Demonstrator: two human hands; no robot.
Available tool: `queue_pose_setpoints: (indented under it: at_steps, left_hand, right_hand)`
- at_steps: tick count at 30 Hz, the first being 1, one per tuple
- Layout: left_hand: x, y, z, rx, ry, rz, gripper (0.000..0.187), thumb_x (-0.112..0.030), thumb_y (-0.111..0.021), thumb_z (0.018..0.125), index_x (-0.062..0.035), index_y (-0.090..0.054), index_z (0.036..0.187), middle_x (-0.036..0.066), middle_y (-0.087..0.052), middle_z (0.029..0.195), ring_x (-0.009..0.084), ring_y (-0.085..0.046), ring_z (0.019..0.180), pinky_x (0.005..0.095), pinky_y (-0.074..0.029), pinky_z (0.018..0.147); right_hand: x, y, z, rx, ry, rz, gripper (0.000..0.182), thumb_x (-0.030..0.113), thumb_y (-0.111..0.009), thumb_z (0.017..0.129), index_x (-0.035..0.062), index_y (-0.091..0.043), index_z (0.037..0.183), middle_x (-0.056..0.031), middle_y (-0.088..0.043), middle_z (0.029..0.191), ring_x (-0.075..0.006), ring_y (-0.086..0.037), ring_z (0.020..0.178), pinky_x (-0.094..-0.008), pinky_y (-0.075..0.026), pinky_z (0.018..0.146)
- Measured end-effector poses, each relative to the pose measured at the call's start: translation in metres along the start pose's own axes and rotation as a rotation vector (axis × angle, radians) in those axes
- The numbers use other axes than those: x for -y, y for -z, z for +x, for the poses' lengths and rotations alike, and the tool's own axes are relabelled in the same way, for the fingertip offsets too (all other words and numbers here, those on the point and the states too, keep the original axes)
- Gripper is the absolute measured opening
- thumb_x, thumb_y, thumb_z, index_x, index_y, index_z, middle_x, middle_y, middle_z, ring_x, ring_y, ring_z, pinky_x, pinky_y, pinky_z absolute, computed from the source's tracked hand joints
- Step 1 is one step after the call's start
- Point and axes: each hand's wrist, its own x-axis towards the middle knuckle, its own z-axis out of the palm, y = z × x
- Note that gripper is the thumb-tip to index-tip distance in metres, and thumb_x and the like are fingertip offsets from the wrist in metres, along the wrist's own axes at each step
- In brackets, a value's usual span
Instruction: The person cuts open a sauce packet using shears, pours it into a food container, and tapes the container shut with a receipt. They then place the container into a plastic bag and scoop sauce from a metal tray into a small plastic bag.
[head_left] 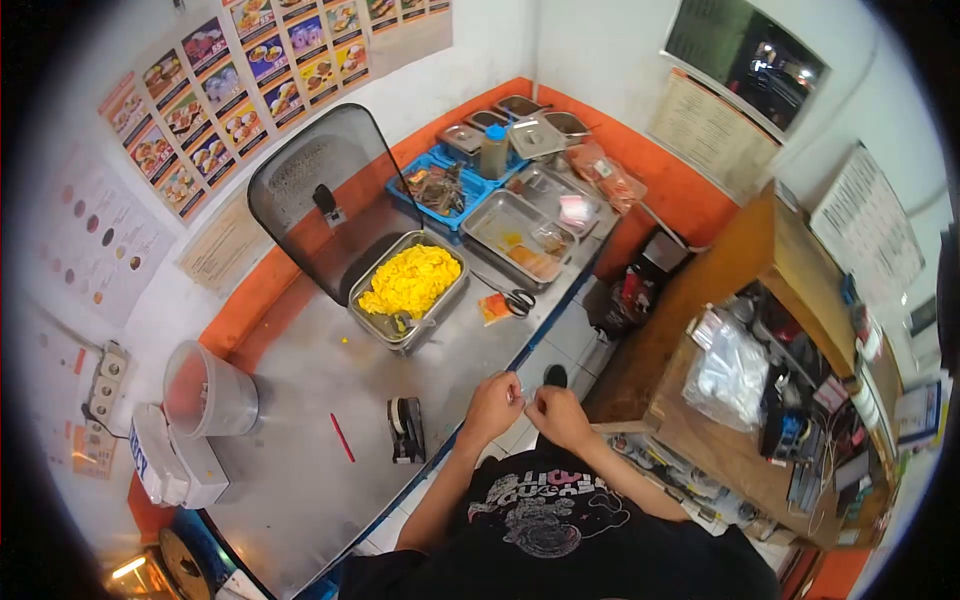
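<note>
Left hand [494, 408] and right hand [561, 416], curled close together beside the silver metal table [285, 450].
Whether they grasp anything, I cannot tell; a black, elongated tape dispenser [405, 432] stands near the table's edge.

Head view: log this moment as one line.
left hand: curled, close to right hand, also curled | anything held: unclear | on metal table: tape dispenser, scissors, tray with yellow food

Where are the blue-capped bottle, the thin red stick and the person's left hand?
Blue-capped bottle [493, 160]: head view, body below the cap.
Thin red stick [342, 437]: head view, middle of its length.
Left hand [492, 403]: head view, back of the hand.
</note>
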Motion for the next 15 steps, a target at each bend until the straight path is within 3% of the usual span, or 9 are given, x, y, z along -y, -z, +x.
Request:
queue_pose_setpoints:
  at_steps: [3,4,6,7,8,9,10,11,15]
  left_hand:
    - [0.003,0.005,0.045,-0.140,-0.030,-0.169,0.014,-0.002,-0.068,0.072,-0.0017,-0.054,0.078,0.013,-0.059,0.076,0.0282,-0.061,0.073,0.0383,-0.049,0.065]
    - [0.011,-0.002,0.059,-0.217,-0.025,-0.194,0.014,-0.003,-0.068,0.074,-0.0013,-0.056,0.080,0.011,-0.059,0.077,0.0234,-0.060,0.071,0.0345,-0.049,0.064]
    - [0.026,-0.023,0.095,-0.351,-0.083,-0.506,0.011,-0.004,-0.067,0.077,-0.0019,-0.057,0.081,0.010,-0.059,0.080,0.0205,-0.060,0.073,0.0334,-0.050,0.065]
    - [0.022,-0.026,0.112,-0.533,0.031,-0.479,0.011,-0.005,-0.066,0.079,-0.0017,-0.057,0.086,0.010,-0.059,0.086,0.0217,-0.060,0.079,0.0349,-0.050,0.071]
    - [0.026,-0.022,0.128,-0.532,0.026,-0.326,0.015,-0.005,-0.064,0.079,-0.0025,-0.057,0.091,0.010,-0.058,0.090,0.0235,-0.058,0.085,0.0375,-0.049,0.077]
    - [0.045,-0.037,0.151,-0.530,0.001,-0.225,0.021,-0.004,-0.065,0.076,-0.0037,-0.056,0.095,0.011,-0.057,0.092,0.0262,-0.057,0.088,0.0396,-0.046,0.081]
    - [0.017,-0.028,0.163,-0.569,-0.047,-0.430,0.023,-0.005,-0.067,0.073,-0.0037,-0.057,0.093,0.012,-0.057,0.090,0.0288,-0.057,0.086,0.0401,-0.045,0.079]
    - [0.004,-0.026,0.171,-0.594,-0.026,-0.300,0.025,-0.005,-0.067,0.072,-0.0032,-0.057,0.095,0.014,-0.058,0.092,0.0304,-0.058,0.088,0.0406,-0.045,0.079]
    - [-0.018,-0.031,0.211,-0.482,0.093,-0.236,0.031,-0.009,-0.070,0.074,-0.0033,-0.061,0.102,0.016,-0.063,0.101,0.0337,-0.061,0.095,0.0407,-0.047,0.078]
  right_hand:
    - [-0.010,0.018,0.068,-0.128,0.096,0.169,0.021,0.009,-0.070,0.077,0.0001,-0.050,0.076,-0.0164,-0.054,0.065,-0.0320,-0.056,0.059,-0.0396,-0.043,0.055]
    - [-0.012,0.029,0.087,-0.061,0.041,0.170,0.021,0.010,-0.070,0.078,0.0008,-0.051,0.079,-0.0155,-0.054,0.066,-0.0301,-0.056,0.060,-0.0376,-0.043,0.056]
    - [-0.048,0.035,0.130,-0.027,0.215,0.166,0.018,0.007,-0.069,0.080,0.0029,-0.052,0.083,-0.0111,-0.052,0.071,-0.0200,-0.052,0.065,-0.0334,-0.043,0.060]
    - [-0.060,0.048,0.157,0.194,0.153,0.260,0.015,0.002,-0.067,0.080,0.0021,-0.053,0.087,-0.0061,-0.051,0.076,-0.0150,-0.051,0.069,-0.0315,-0.043,0.063]
    - [-0.086,0.049,0.184,0.238,0.132,0.213,0.014,-0.003,-0.063,0.080,0.0019,-0.054,0.089,-0.0012,-0.050,0.079,-0.0129,-0.050,0.071,-0.0294,-0.043,0.063]
    - [-0.115,0.054,0.217,0.330,0.194,0.411,0.015,-0.006,-0.061,0.080,0.0036,-0.053,0.087,0.0001,-0.051,0.081,-0.0107,-0.051,0.071,-0.0268,-0.043,0.061]
    - [-0.127,0.063,0.249,0.413,0.226,0.502,0.017,-0.007,-0.062,0.081,0.0056,-0.052,0.086,0.0002,-0.052,0.081,-0.0085,-0.050,0.069,-0.0245,-0.041,0.059]
    - [-0.127,0.080,0.276,0.598,0.204,0.540,0.017,-0.006,-0.062,0.084,0.0063,-0.051,0.087,-0.0002,-0.051,0.080,-0.0070,-0.049,0.066,-0.0231,-0.040,0.057]
    - [-0.128,0.099,0.340,0.765,0.063,0.454,0.014,0.001,-0.064,0.088,0.0048,-0.051,0.083,-0.0028,-0.053,0.074,-0.0091,-0.051,0.060,-0.0232,-0.041,0.055]
